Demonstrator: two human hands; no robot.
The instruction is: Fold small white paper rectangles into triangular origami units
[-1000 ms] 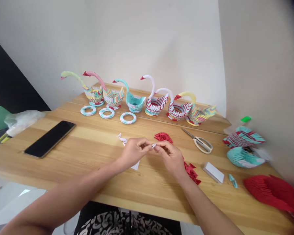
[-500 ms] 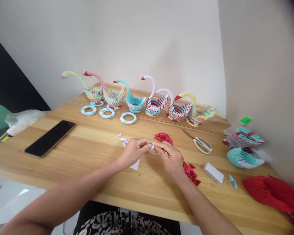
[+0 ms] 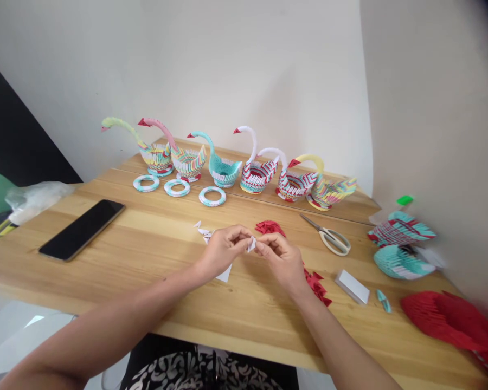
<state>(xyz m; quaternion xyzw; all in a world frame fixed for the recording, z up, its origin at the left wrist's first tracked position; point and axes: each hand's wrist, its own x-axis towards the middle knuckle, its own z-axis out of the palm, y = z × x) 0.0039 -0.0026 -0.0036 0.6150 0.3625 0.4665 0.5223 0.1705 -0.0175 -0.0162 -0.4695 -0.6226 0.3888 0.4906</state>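
Between my fingertips is a small folded piece of white paper. My left hand pinches it from the left, and my right hand grips its other side. Partly hidden behind my left hand lie folded white paper pieces. A flat white paper sheet pokes out below that hand. Red folded paper pieces are heaped just beyond my right hand, and more red paper pieces lie beside its wrist.
Several folded-paper swans stand along the back, with three paper rings before them. A black phone lies left. To the right are scissors, a white box, turquoise paper pieces and a large red paper piece.
My right fingers have shifted slightly and curled more around the white paper, which now shows a little more of its face. The left hand stays nearly where it was.
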